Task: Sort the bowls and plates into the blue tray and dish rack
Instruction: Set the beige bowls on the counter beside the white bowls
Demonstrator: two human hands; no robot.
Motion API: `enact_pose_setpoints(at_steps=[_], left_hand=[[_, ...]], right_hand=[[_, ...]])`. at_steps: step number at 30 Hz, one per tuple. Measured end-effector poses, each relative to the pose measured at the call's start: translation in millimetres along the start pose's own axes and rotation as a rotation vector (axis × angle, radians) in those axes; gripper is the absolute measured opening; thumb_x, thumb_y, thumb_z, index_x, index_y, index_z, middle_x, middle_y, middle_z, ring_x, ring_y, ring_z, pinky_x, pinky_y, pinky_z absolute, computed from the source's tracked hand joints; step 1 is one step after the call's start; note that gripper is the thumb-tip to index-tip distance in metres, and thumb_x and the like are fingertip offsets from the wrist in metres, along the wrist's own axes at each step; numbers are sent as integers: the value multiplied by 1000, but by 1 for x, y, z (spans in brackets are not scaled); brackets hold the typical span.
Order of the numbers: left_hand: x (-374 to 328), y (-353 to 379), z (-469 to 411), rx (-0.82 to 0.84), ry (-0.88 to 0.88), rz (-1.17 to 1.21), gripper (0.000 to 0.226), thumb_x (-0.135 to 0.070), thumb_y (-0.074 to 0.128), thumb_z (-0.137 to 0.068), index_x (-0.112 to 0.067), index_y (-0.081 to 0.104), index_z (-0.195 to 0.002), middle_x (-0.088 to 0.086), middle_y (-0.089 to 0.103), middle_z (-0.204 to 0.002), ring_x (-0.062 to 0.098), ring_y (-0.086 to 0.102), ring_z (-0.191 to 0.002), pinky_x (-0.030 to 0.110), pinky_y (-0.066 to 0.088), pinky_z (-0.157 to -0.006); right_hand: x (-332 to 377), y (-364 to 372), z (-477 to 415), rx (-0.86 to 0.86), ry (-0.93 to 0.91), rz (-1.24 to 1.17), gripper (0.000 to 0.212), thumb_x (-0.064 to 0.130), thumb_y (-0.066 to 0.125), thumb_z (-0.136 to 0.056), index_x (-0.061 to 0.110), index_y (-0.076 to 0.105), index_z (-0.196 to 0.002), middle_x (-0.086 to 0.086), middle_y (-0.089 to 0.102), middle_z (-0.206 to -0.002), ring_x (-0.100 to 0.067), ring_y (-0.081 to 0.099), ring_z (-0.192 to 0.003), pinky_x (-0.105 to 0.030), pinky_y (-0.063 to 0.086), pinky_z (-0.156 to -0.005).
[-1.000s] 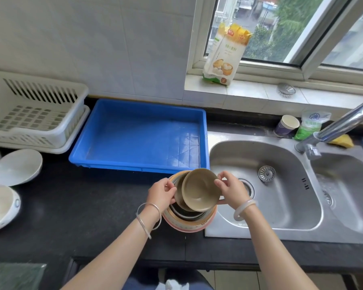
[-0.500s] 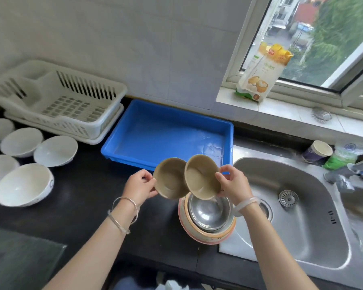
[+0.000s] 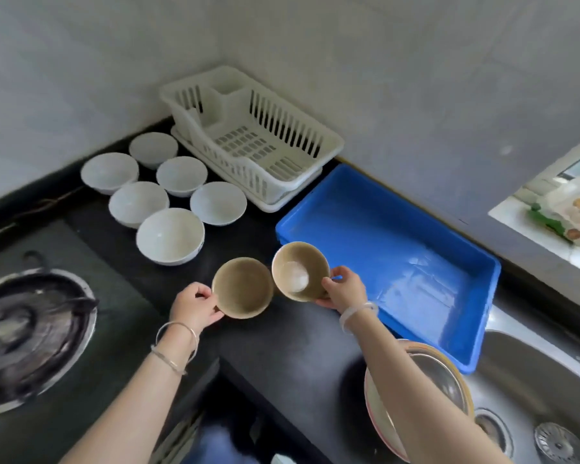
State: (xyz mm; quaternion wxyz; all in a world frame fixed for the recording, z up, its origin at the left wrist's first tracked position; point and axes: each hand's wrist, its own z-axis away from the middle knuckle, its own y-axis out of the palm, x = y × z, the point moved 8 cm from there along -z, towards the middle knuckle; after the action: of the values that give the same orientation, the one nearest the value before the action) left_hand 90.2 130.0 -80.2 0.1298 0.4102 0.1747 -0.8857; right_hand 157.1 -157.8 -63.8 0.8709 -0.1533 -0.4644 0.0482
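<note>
While both arms reach out over a black counter, each hand carries one small tan bowl. The left hand is closed around the rim of the left bowl, thumb on the near edge, the bowl tipped so its hollow faces the camera. The right hand pinches the rim of the right bowl, which tilts the same way and shows a pale patch inside. The two bowls hang side by side, rims nearly touching, above the counter just left of the blue tray, which lies empty beside a steel sink. Behind the tray, against the tiled wall, stands a white dish rack, also empty. Six white bowls sit upright in a cluster on the counter to the rack's left. Under the right forearm, a stack of larger dishes waits by the sink; a stove burner is at far left.

The step appears to be carrying these bowls to their place. To do it well, keep each grip firm on the rim, keep the bowls from knocking together, and lower each gently until its base rests flat before letting go. Which container bowls belong in cannot be told from here.
</note>
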Motion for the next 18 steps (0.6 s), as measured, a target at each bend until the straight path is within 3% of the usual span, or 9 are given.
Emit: enact_pose_setpoints(at_steps=[2,4,6,10,16,18], left_hand=[[7,-15,-11,-41,-30,11,14,3,56,-85,-5,50,-76,20,56,-82,29,58,-73,27,58,-57],[11,-28,-21,-73,-65,13,10,2,57,-86,-4,51,-80,22,57,-86,28,59,-73,36,61,-67],[13,-40,-29,-104,-77,9,10,2,58,-86,-4,52,-80,21,58,-86,25,59,-68,36,60,-66],[14,-51,-42,-137,-85,69,17,5,56,-85,-5,49,-73,16,52,-75,21,54,-61,33,57,-62],[19,-49,-50,-159,-123,166,21,8,54,-85,-6,49,-70,17,53,-76,30,55,-72,43,56,-78],[21,-46,-51,-164,-133,183,21,8,53,-85,-6,49,-70,20,55,-85,33,57,-80,44,54,-78]], right_hand=[[5,28,-10,33,18,-4,10,4,51,-88,13,49,-87,-12,54,-99,-18,61,-62,-19,51,-38],[10,50,-19,45,29,-7,13,2,49,-89,15,47,-87,-11,53,-97,-23,63,-68,-21,52,-39],[12,69,-28,47,47,-1,14,2,48,-89,16,47,-92,-11,54,-95,-27,64,-74,-21,52,-38],[14,100,-43,66,108,59,22,5,49,-91,21,47,-106,-7,55,-96,-19,63,-60,-26,56,-47],[11,129,-59,85,180,60,31,5,49,-92,18,49,-120,-7,57,-103,-18,63,-61,-35,61,-70],[11,131,-61,70,191,41,32,5,49,-92,18,49,-121,-8,56,-105,-18,62,-63,-33,60,-68]])
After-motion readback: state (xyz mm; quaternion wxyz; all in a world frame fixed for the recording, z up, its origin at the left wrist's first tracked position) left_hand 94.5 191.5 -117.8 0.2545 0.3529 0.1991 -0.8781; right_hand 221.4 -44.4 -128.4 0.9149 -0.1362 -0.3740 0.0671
